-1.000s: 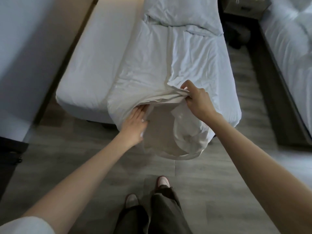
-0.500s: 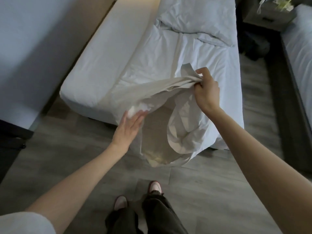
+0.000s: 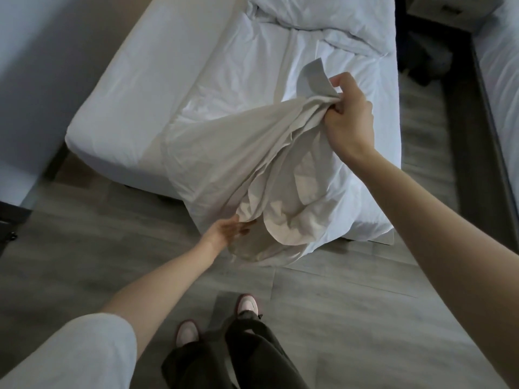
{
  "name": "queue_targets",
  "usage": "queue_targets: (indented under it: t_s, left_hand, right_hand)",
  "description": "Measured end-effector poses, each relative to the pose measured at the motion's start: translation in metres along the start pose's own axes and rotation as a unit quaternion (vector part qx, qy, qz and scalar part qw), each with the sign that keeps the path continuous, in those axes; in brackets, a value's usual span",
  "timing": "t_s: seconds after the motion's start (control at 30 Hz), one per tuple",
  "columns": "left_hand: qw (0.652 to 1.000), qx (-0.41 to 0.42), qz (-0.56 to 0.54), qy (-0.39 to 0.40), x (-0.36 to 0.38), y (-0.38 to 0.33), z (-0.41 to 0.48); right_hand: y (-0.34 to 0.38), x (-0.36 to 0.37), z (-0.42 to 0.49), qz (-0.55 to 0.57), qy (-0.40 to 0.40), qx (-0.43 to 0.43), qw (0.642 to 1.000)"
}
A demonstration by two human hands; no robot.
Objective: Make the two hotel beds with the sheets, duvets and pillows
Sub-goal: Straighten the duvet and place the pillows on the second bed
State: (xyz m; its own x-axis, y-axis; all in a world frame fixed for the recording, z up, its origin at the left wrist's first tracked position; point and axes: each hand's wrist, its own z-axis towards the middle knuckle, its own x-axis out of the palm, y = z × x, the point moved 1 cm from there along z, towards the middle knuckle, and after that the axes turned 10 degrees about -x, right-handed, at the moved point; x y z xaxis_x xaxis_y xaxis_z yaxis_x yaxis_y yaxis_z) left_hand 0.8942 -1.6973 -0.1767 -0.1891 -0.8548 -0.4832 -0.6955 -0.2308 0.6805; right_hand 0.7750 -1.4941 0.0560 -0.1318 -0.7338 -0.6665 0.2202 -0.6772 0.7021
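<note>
A white sheet (image 3: 230, 153) lies crumpled over the foot of the near bed (image 3: 134, 102) and hangs off its end toward the floor. My right hand (image 3: 348, 119) is shut on a bunched edge of the sheet and holds it up above the mattress. My left hand (image 3: 227, 231) reaches low under the hanging folds with its fingers spread, touching the cloth without a clear grip. A rumpled white duvet (image 3: 317, 15) lies at the head of the bed.
A second bed (image 3: 502, 88) with a dark frame runs along the right edge. A dark bedside table (image 3: 438, 12) stands between the beds, with a dark object (image 3: 421, 63) on the floor below it. A wall (image 3: 33, 66) is at left. My feet (image 3: 213, 318) stand on grey floorboards.
My right hand has lifted the gathered sheet edge higher and to the right. My left hand has dropped from the bed's edge to under the hanging folds.
</note>
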Motion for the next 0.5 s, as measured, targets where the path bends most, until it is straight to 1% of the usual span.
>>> queue_targets:
  t_s: [0.07, 0.1, 0.13, 0.17, 0.2, 0.23, 0.27, 0.3, 0.33, 0.37, 0.4, 0.43, 0.5]
  left_hand:
    - [0.999, -0.001, -0.036, 0.029, 0.014, -0.002, 0.008]
    - [0.999, -0.004, -0.032, 0.037, 0.022, 0.0, 0.01]
    - [0.998, -0.012, -0.016, 0.064, 0.028, 0.003, 0.01]
    - [0.995, -0.016, -0.042, 0.089, 0.033, 0.005, 0.008]
    - [0.992, -0.039, -0.095, 0.076, 0.038, 0.007, 0.008]
    - [0.985, -0.078, -0.151, 0.035, 0.039, 0.012, 0.001]
    - [0.975, -0.119, -0.184, -0.032, 0.038, 0.02, -0.01]
    - [0.966, -0.077, -0.232, -0.089, 0.039, 0.023, -0.019]
    - [0.96, -0.05, -0.252, -0.115, 0.042, 0.026, -0.031]
    - [0.954, -0.067, -0.262, -0.128, 0.034, 0.039, -0.049]
    - [0.938, -0.098, -0.292, -0.161, 0.028, 0.053, -0.066]
    - [0.91, -0.145, -0.338, -0.19, 0.018, 0.072, -0.083]
    - [0.843, -0.248, -0.427, -0.216, 0.009, 0.106, -0.108]
  right_hand:
    - [-0.005, -0.001, 0.0, 0.001, -0.003, -0.003, 1.0]
    - [-0.008, -0.001, 0.0, 0.003, -0.009, -0.002, 1.0]
    - [-0.009, -0.002, 0.0, 0.006, -0.014, 0.0, 1.0]
    - [-0.01, -0.001, 0.0, 0.006, -0.016, 0.001, 1.0]
    - [-0.011, 0.0, 0.0, 0.003, -0.015, 0.002, 1.0]
    - [-0.012, 0.001, 0.0, -0.002, -0.014, 0.005, 1.0]
    - [-0.012, 0.003, 0.0, -0.007, -0.014, 0.009, 1.0]
    - [-0.012, 0.003, 0.0, -0.011, -0.013, 0.015, 1.0]
    - [-0.013, 0.005, 0.001, -0.014, -0.012, 0.022, 1.0]
    - [-0.013, 0.006, 0.003, -0.016, -0.011, 0.029, 0.999]
    - [-0.013, 0.007, 0.004, -0.017, -0.007, 0.034, 0.999]
    - [-0.011, 0.007, 0.005, -0.021, 0.0, 0.036, 0.999]
    - [-0.006, 0.008, 0.006, -0.039, 0.021, 0.036, 0.998]
